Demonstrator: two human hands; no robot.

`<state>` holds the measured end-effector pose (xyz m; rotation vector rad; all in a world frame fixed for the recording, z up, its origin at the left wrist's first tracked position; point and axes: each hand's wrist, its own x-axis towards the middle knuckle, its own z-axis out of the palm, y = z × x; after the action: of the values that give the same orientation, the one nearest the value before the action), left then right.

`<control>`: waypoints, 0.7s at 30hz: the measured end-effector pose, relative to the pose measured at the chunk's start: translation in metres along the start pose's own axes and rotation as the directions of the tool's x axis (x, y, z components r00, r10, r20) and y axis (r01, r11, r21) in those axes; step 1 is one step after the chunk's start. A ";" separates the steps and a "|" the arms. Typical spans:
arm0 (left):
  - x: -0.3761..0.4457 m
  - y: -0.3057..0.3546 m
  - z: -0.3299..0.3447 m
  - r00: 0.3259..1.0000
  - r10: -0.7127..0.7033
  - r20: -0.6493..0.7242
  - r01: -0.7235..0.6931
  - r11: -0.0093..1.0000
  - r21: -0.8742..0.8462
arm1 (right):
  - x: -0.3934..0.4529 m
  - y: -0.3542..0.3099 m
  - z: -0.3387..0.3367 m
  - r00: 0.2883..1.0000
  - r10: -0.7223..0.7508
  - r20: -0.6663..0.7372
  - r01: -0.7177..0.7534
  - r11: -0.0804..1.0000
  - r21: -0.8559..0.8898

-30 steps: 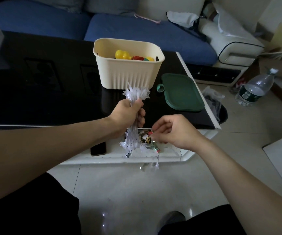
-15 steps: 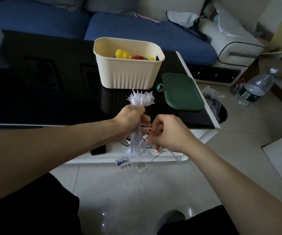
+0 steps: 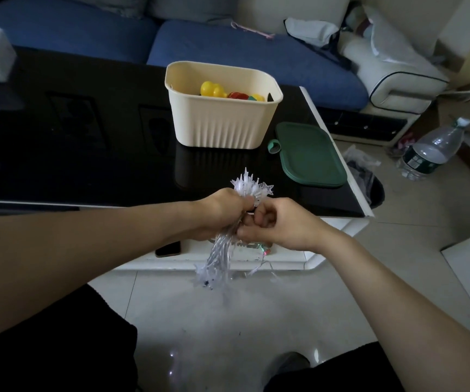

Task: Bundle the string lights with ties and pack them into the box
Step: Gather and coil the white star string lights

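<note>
A bunch of clear star-shaped string lights (image 3: 252,187) stands upright in my left hand (image 3: 222,213), which grips its middle. The stars stick out above my fist and the wires hang below toward the floor. My right hand (image 3: 279,224) presses against the left with curled fingers, pinching at the bundle's middle; what it pinches is hidden, though a thin white strip trails beneath it. The cream ribbed box (image 3: 222,120) sits on the black table behind, open, with yellow and red toys inside. Its green lid (image 3: 310,155) lies flat to the right.
A dark phone (image 3: 168,248) and small colourful bits (image 3: 262,247) lie on the table's white lower ledge under my hands. A water bottle (image 3: 433,148) lies on the tiled floor at right. A blue sofa runs along the back.
My left hand lowered the bundle toward the table's front edge. My right hand rose from the colourful pieces on the ledge and closed in against the bundle.
</note>
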<state>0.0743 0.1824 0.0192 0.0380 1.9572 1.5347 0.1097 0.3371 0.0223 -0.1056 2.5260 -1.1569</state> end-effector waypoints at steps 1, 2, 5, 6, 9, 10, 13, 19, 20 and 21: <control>-0.001 0.001 0.000 1.000 -0.012 0.023 0.012 1.000 -0.017 | -0.001 0.005 -0.004 0.999 0.000 0.033 -0.002 0.998 0.067; -0.002 0.001 -0.001 0.999 -0.024 0.039 0.025 0.999 -0.034 | -0.001 0.012 -0.009 0.998 -0.001 0.060 -0.006 0.993 0.120; -0.001 0.003 -0.005 0.999 -0.039 0.036 0.041 0.996 -0.077 | -0.005 0.026 -0.022 0.987 0.013 0.159 -0.043 0.981 0.189; 0.000 0.003 -0.007 0.999 -0.036 0.023 0.037 0.996 -0.082 | -0.006 0.030 -0.025 0.981 0.024 0.195 -0.061 0.981 0.186; 0.003 0.005 -0.011 1.000 -0.016 -0.001 0.015 0.993 -0.121 | -0.008 0.038 -0.028 0.962 0.057 0.266 -0.100 0.983 0.152; 0.004 0.005 -0.012 1.000 -0.010 -0.007 0.009 0.991 -0.130 | -0.007 0.040 -0.029 0.959 0.059 0.279 -0.106 0.982 0.158; 0.005 0.005 -0.012 1.000 0.002 -0.027 -0.006 0.989 -0.145 | -0.008 0.040 -0.033 0.950 0.068 0.304 -0.148 0.957 0.250; 0.011 0.002 -0.014 0.994 0.024 -0.103 -0.049 0.967 -0.252 | -0.017 0.030 -0.044 0.989 0.121 0.089 -0.150 0.849 0.507; 0.011 0.002 -0.015 0.993 0.022 -0.112 -0.052 0.960 -0.274 | -0.019 0.028 -0.045 0.991 0.118 0.057 -0.129 0.814 0.566; 0.012 0.002 -0.016 0.993 0.017 -0.120 -0.052 0.955 -0.290 | -0.021 0.026 -0.047 0.993 0.109 0.042 -0.111 0.769 0.629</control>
<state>0.0566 0.1741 0.0170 -0.1464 1.8023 1.8732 0.1146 0.3921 0.0374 0.2132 1.9651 -1.8760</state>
